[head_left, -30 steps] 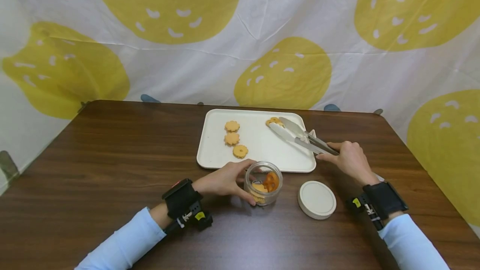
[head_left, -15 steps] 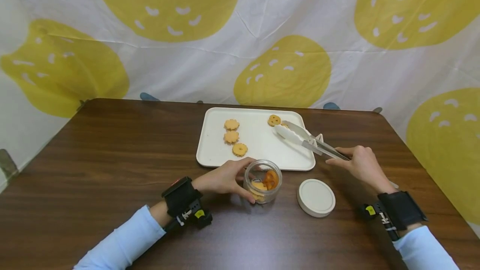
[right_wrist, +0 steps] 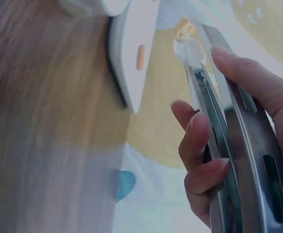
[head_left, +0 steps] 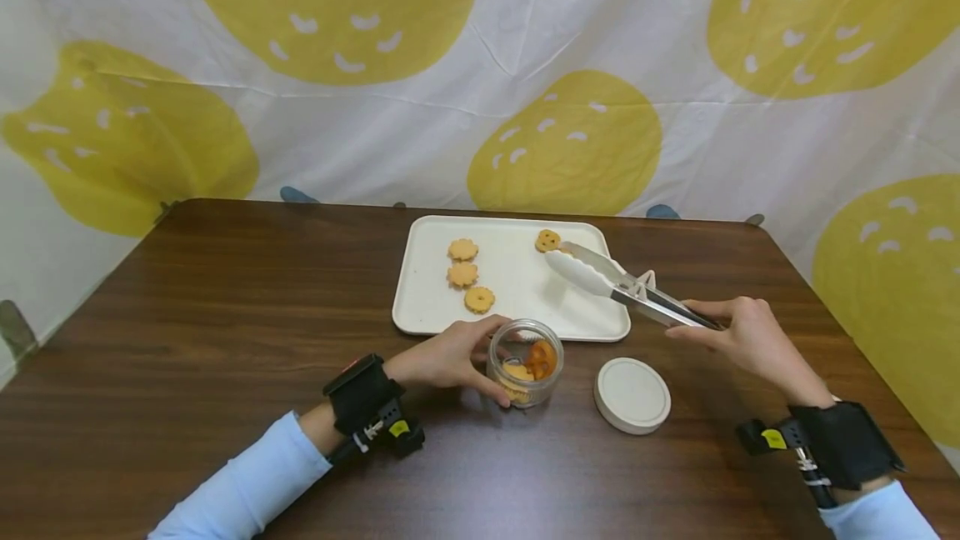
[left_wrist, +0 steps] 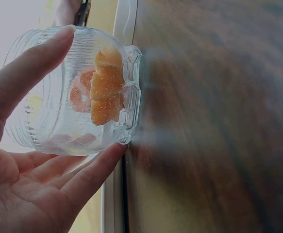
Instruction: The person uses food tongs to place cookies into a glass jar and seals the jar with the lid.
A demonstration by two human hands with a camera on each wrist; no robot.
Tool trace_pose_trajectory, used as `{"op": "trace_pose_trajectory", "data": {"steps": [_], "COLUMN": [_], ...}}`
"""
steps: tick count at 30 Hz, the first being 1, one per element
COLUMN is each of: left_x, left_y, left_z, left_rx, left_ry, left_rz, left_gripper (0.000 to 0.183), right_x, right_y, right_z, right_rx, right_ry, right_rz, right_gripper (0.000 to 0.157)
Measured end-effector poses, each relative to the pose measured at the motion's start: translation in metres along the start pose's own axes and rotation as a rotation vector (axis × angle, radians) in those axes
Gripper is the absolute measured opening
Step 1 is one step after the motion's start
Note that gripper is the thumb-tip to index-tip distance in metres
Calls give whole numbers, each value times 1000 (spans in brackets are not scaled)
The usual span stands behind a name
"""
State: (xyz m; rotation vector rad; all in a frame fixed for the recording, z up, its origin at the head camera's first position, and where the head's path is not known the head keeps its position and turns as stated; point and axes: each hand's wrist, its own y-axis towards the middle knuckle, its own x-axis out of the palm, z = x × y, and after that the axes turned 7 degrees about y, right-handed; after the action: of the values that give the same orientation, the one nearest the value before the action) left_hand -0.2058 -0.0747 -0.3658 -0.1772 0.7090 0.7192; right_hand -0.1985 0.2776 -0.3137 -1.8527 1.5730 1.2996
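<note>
My left hand [head_left: 450, 355] holds a clear glass jar [head_left: 534, 390] upright on the table, thumb on one side and fingers on the other. Inside sit a pale scalloped cookie [left_wrist: 106, 92] and a reddish-brown pretzel-shaped snack [head_left: 542, 358]. In my right hand [head_left: 753, 346] is a pair of metal tongs [head_left: 652, 304] with white tips, slanting over the right part of a white tray [head_left: 517, 311]. At those tips a small golden cookie [right_wrist: 184, 28] shows in the right wrist view; the head view mostly hides it.
Three scalloped cookies [head_left: 462, 275] lie in a column on the tray's left side. A round cookie with holes [head_left: 547, 241] is near its back right. The round white lid [head_left: 633, 396] lies on the brown table [head_left: 300, 290], right of the jar. A patterned cloth [head_left: 375, 140] hangs behind.
My right hand has drawn the tongs back to the right and toward me, with the cookie at their tips. The round cookie behind has come into view. My left hand stays on the jar.
</note>
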Motion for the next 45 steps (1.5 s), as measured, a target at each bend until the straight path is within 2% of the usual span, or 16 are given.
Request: {"op": "trace_pose_trajectory", "data": {"steps": [5, 9, 16, 25, 31, 38, 45], "left_x": [0, 0, 0, 0, 1, 1, 1], "left_y": [-1, -2, -1, -1, -1, 0, -1], "left_z": [1, 1, 1, 0, 0, 0, 0], "left_rx": [-1, -9, 6, -2, -2, -4, 21], "left_ry": [-2, 15, 22, -12, -29, -11, -16], "left_rz": [-1, -3, 4, -6, 5, 15, 10], "left_gripper": [78, 79, 79, 78, 78, 74, 73], "right_x": [-8, -14, -22, -27, -24, -21, -16], "right_y": [-9, -17, -29, -37, -39, -38, -37], "right_z": [-5, -10, -20, -27, -31, -33, -34], "right_rx": [-67, -111, -175, -204, -240, -264, -253], "right_ry": [44, 88, 97, 92, 112, 111, 136], "right_rz": [-9, -52, -86, -124, -168, -170, -210], "right_gripper": [43, 42, 40, 41, 42, 43, 43]}}
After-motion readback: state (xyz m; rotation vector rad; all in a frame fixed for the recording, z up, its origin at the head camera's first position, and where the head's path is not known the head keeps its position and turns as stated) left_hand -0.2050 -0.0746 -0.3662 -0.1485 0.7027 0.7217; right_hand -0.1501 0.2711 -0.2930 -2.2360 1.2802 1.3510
